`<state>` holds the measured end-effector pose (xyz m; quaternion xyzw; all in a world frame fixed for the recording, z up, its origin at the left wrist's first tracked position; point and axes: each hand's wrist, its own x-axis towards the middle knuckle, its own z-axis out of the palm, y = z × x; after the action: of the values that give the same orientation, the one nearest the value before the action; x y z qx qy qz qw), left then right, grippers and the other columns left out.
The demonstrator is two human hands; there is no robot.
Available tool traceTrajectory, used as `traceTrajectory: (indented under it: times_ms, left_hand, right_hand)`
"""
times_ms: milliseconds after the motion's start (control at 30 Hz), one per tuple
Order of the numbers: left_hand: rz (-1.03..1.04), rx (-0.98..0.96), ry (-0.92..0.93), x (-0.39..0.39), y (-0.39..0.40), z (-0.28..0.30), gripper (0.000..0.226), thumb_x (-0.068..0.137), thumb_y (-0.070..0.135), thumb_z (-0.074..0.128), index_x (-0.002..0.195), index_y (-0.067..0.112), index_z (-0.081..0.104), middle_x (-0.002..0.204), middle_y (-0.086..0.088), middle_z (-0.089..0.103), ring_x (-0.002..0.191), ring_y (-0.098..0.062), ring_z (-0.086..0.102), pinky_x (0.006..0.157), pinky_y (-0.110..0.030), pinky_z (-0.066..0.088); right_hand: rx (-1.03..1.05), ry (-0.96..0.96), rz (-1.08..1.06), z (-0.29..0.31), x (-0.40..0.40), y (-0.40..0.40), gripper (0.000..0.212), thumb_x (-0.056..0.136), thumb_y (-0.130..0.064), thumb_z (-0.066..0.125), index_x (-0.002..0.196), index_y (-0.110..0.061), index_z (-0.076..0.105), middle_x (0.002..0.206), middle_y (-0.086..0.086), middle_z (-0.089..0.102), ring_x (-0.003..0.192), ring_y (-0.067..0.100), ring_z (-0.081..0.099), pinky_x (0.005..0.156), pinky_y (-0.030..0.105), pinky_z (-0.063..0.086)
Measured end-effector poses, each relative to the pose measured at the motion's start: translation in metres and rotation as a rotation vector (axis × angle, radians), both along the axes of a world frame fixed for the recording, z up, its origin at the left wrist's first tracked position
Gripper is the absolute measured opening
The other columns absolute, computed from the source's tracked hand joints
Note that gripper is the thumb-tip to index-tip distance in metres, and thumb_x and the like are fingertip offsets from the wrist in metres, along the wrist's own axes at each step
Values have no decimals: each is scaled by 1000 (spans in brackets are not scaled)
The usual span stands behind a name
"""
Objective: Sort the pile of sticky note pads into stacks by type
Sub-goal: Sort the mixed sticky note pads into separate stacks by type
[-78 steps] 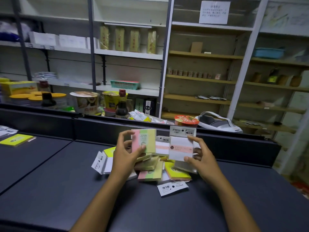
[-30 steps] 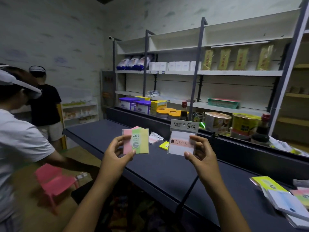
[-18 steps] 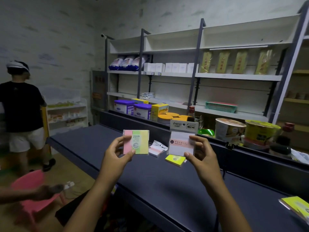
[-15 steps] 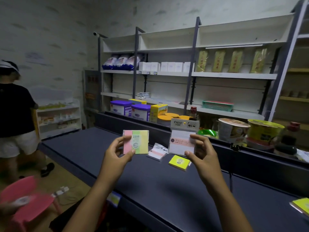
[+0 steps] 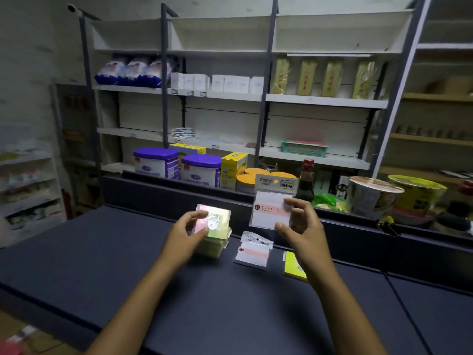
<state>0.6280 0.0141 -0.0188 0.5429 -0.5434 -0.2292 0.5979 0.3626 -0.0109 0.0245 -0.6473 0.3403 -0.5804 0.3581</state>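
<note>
The pastel pad (image 5: 213, 222) in the left hand (image 5: 188, 233) is paper under glossy film that catches glare. The white pad (image 5: 271, 210) in the right hand (image 5: 302, 226) sits in a clear, shiny plastic sleeve. The dark table (image 5: 102, 252) looks matt and smooth.

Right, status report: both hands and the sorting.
Left hand setting pink-and-yellow pad onto matching stack. Right hand holds white packaged pad above its twin on the table. Nothing in the way.
</note>
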Motion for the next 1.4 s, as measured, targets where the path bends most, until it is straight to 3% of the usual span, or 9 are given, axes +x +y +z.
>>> traceTrajectory:
  times_ms: [167, 367, 500, 667, 867, 1000, 1167, 1300, 1400]
  left_hand:
    - [-51, 67, -51, 13, -30, -14, 32, 88, 6, 68, 110, 30, 66, 115, 12, 66, 113, -13, 60, 86, -22, 47]
    - [-23, 132, -156, 24, -43, -18, 33, 90, 13, 64, 117, 31, 63, 123, -2, 58, 116, -12, 52, 105, -34, 43]
    - [-17, 156, -289, 24, -45, -24, 30, 93, 19, 60, 117, 37, 61, 114, 10, 53, 114, -9, 42, 96, -24, 37]
    - [26, 192, -435, 21, -48, -28, 25, 95, 27, 54, 114, 42, 62, 120, 8, 44, 117, -9, 31, 105, -32, 34]
    - [27, 188, -443, 22, -48, -20, 24, 92, 22, 59, 105, 41, 65, 121, 7, 40, 114, -10, 33, 95, -27, 36]
    - [42, 74, -380, 12, -52, -2, 20, 89, 24, 65, 103, 38, 63, 120, 8, 47, 110, -12, 53, 80, -23, 45]
    - [344, -77, -865, -11, -54, 10, 31, 91, 46, 55, 117, 29, 59, 116, 9, 57, 107, -11, 54, 90, -30, 43]
    - [365, -128, -917, -22, -52, 1, 33, 91, 47, 54, 116, 27, 60, 112, 7, 58, 104, -13, 53, 87, -29, 41]
    - [351, -123, -928, -18, -49, -3, 31, 90, 44, 57, 114, 25, 62, 111, 5, 58, 104, -15, 53, 87, -31, 43]
  right_hand:
    - [30, 0, -44, -1, 14, -17, 47, 87, 3, 70, 119, -30, 59, 119, -4, 63, 109, 11, 66, 75, 22, 59]
    - [47, 54, -70, -1, 25, -33, 47, 87, 0, 71, 120, -31, 58, 123, -1, 60, 110, 15, 64, 70, 21, 59]
    - [45, 71, -69, -8, 22, -36, 46, 88, 1, 70, 118, -32, 59, 119, -5, 63, 106, 10, 66, 73, 24, 60]
    - [70, 79, -55, -17, 17, -38, 48, 86, 4, 70, 119, -30, 60, 114, -3, 67, 103, 9, 68, 74, 25, 60]
    - [88, 89, -68, -23, 11, -38, 49, 84, 3, 72, 118, -30, 61, 117, -4, 67, 104, 6, 67, 75, 23, 59]
    - [112, 118, -93, -26, 7, -37, 46, 83, 0, 75, 117, -29, 62, 111, -5, 68, 97, 4, 68, 73, 22, 58]
    - [228, 200, -95, -34, 7, -39, 39, 81, 0, 77, 111, -23, 66, 108, 7, 70, 91, 20, 69, 78, 33, 60]
    - [307, 295, -100, -44, 12, -44, 35, 78, -8, 80, 105, -26, 67, 104, 6, 69, 95, 28, 68, 82, 47, 59]
    - [315, 366, -129, -51, 15, -46, 33, 76, -12, 82, 101, -27, 67, 103, 5, 68, 89, 20, 66, 77, 40, 59]
